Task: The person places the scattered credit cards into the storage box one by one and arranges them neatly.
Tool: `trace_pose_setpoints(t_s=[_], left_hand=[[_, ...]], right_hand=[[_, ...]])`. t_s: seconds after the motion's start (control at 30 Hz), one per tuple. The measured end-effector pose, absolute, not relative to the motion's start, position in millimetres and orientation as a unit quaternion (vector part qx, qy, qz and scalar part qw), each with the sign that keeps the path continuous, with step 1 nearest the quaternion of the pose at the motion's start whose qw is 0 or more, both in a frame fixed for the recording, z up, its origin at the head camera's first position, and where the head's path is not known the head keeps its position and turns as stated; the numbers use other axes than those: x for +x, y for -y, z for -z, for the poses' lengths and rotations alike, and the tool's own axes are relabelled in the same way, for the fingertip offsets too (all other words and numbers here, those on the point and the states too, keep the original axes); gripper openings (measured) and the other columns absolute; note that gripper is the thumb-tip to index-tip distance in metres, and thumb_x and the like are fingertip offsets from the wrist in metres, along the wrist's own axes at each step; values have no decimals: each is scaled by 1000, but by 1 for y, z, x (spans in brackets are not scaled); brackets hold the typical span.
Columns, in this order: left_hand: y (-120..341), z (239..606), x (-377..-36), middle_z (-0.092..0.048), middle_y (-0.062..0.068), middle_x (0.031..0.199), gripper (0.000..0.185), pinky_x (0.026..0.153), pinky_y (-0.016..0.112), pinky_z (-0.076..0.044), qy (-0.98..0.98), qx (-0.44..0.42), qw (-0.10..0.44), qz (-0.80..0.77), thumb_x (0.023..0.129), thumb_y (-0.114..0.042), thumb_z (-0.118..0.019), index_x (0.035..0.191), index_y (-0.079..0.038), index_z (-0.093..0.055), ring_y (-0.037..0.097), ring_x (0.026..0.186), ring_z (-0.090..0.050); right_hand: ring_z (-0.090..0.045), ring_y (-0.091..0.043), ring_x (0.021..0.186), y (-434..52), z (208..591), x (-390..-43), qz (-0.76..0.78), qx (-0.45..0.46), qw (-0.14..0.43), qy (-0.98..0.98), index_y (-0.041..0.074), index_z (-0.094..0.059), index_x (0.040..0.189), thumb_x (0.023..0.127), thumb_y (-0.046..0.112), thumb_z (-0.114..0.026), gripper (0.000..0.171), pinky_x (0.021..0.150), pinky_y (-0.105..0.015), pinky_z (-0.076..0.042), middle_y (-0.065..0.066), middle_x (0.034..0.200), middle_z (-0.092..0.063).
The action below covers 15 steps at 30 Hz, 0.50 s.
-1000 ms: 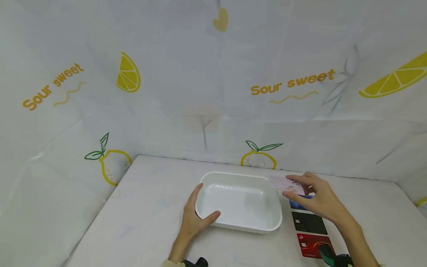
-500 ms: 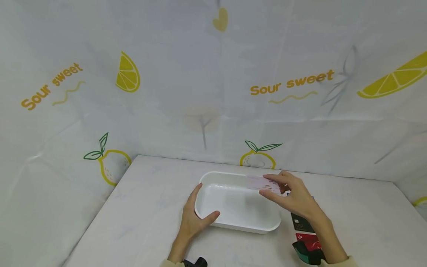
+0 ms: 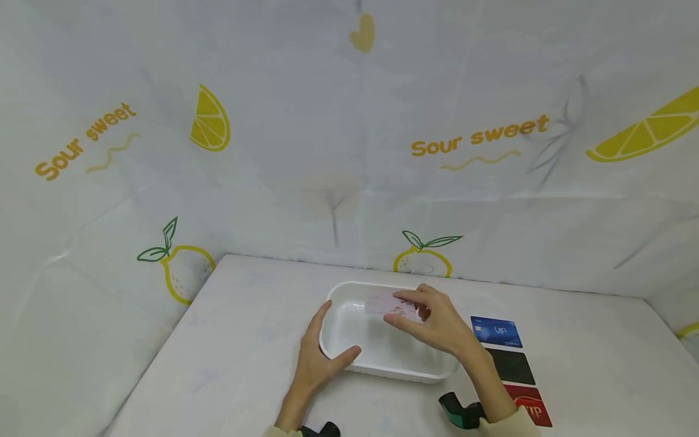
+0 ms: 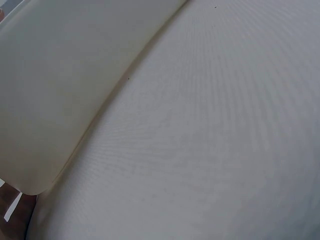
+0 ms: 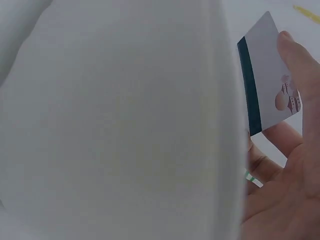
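Note:
A white rectangular tray stands on the white table. My left hand holds its left end, thumb over the near rim and a finger along the side. The tray's outer wall fills the upper left of the left wrist view. Over the tray, my right hand pinches a pale pink card between thumb and fingers. In the right wrist view, this card shows a dark stripe along one edge and a small printed figure, while the tray wall blocks most of the scene.
Right of the tray lie a blue VIP card, a black card and a red card in a column. The right forearm partly covers the black and red ones. A lemon-patterned sheet hangs behind the table.
My right hand has moved left with the pink card, from above the blue card to over the tray's middle. The blue card is now uncovered. My left hand stays on the tray.

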State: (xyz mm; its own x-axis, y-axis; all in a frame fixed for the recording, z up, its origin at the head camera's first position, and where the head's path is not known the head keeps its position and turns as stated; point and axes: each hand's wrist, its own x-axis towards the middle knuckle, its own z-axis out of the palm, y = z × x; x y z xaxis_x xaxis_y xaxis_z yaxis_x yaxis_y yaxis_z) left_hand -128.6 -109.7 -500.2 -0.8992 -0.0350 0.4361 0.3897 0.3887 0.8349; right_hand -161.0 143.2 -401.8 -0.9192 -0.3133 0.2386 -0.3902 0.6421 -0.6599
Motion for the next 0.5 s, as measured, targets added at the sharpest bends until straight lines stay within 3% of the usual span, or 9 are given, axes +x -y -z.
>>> trace_pose_setpoints(t_s=[0.5], left_hand=[[110, 499, -130, -57, 24, 147, 99, 96, 39, -55, 807, -126, 206, 538, 72, -44, -87, 151, -1, -45, 37, 121, -64]], right_hand=[[-50, -11, 73, -119, 418, -174, -351, 206, 28, 913, 12, -78, 116, 82, 45, -81, 48, 63, -21, -40, 6, 80, -60]])
